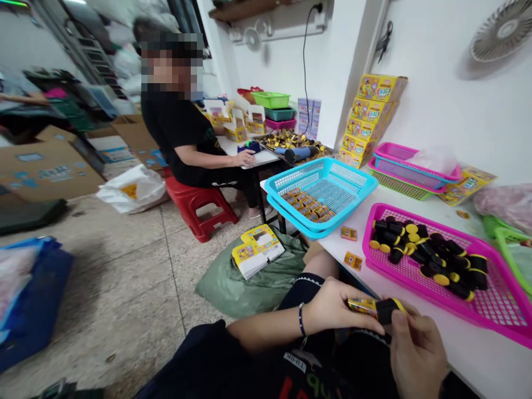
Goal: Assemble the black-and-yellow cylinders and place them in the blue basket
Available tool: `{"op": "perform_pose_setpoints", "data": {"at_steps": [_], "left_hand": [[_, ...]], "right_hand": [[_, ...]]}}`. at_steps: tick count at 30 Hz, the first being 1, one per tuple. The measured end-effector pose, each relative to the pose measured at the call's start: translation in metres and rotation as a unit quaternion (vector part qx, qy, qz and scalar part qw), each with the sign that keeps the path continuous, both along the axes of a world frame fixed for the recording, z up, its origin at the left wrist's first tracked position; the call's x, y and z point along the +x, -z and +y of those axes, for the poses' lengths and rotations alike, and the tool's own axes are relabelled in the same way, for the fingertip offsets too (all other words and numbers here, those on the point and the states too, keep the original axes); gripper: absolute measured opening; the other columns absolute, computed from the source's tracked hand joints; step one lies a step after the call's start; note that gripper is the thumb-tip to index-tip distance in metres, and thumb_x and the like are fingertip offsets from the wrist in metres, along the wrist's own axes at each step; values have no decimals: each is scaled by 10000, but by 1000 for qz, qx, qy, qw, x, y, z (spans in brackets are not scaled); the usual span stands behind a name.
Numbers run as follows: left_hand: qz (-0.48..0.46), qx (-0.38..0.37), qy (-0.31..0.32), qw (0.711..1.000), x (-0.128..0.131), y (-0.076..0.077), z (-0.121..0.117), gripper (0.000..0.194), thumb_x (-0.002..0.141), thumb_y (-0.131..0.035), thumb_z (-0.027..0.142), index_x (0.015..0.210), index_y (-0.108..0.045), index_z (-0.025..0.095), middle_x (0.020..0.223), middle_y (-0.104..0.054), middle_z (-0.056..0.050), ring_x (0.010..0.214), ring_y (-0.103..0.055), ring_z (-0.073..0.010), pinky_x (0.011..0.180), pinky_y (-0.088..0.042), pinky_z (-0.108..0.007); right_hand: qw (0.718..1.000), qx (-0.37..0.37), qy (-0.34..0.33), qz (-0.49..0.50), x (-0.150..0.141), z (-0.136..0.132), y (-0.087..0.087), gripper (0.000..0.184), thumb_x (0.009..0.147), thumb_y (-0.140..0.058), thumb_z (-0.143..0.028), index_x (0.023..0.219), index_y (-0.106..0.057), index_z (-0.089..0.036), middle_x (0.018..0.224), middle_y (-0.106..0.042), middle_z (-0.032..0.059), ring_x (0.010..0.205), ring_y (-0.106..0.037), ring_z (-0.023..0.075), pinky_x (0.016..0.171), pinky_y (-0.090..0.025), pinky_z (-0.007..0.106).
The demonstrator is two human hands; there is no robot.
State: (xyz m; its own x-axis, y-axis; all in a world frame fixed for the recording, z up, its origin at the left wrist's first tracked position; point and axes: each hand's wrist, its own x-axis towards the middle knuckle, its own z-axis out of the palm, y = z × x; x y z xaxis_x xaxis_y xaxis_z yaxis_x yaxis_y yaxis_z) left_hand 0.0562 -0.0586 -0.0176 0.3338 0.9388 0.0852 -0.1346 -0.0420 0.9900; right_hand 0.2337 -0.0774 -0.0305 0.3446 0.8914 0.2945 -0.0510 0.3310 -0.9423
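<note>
My left hand point(334, 310) grips a small yellow printed piece point(362, 305), either a little box or a wrapper. Its right end meets a short black cylinder with a yellow end point(386, 311), which the fingers of my right hand point(419, 346) pinch. Whether the cylinder sits inside the printed piece or only touches it, I cannot tell. Beyond my hands, a pink basket point(376, 209) holds many loose black cylinders with yellow ends. Two small printed pieces lie on the table: a flat one point(353, 260) and another point(348, 233) behind it.
A blue basket point(353, 185) holds rows of small printed pieces. Yellow boxes point(368, 127) are stacked against the wall. Left of the table, a co-worker point(177, 127) sits on a red stool point(199, 208). A green sack point(233, 288) with a yellow carton on it lies on the floor.
</note>
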Motion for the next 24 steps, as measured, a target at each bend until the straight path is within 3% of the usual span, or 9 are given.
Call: {"op": "perform_pose_setpoints", "data": {"at_steps": [6,11,14,19,24], "left_hand": [[63,102,-37,992,-7,9,1,742,604,-984,634,1158,-864,155,1016,-858,-86,857,-816,-236,839,-652,-249],[83,76,-15,994,-9,-1,6,570,716,-981,458,1194,-837,185,1150,-845,-66,1042,-821,-246,985,-621,-257],[98,54,-20,994,-7,-5,8,580,746,-980,351,1254,-750,192,1123,-850,-50,1045,-818,-226,975,-614,-265],[96,30,-29,995,-5,1,14,292,957,-797,361,1111,-622,184,1045,-839,-72,1016,-824,-214,900,-625,-289],[72,50,-24,996,-6,13,26,366,964,-781,458,1102,-597,174,1064,-841,-121,979,-833,-225,873,-654,-315]], "right_hand": [[999,22,9,24,-9,1,4,392,757,-940,-395,751,-588,-223,971,-854,55,867,-835,216,762,-682,317],[999,-13,5,48,-6,4,7,414,739,-945,-412,779,-574,-232,976,-843,43,883,-821,215,744,-669,324],[997,-23,15,65,-4,4,6,427,731,-945,-433,818,-578,-233,983,-825,17,909,-799,184,796,-659,327],[994,-41,78,72,2,7,-4,443,644,-968,-500,786,-615,-274,964,-795,54,888,-796,272,743,-655,452],[981,-57,178,55,13,14,-11,477,530,-988,-575,762,-651,-330,962,-769,108,908,-786,371,825,-634,628]]}}
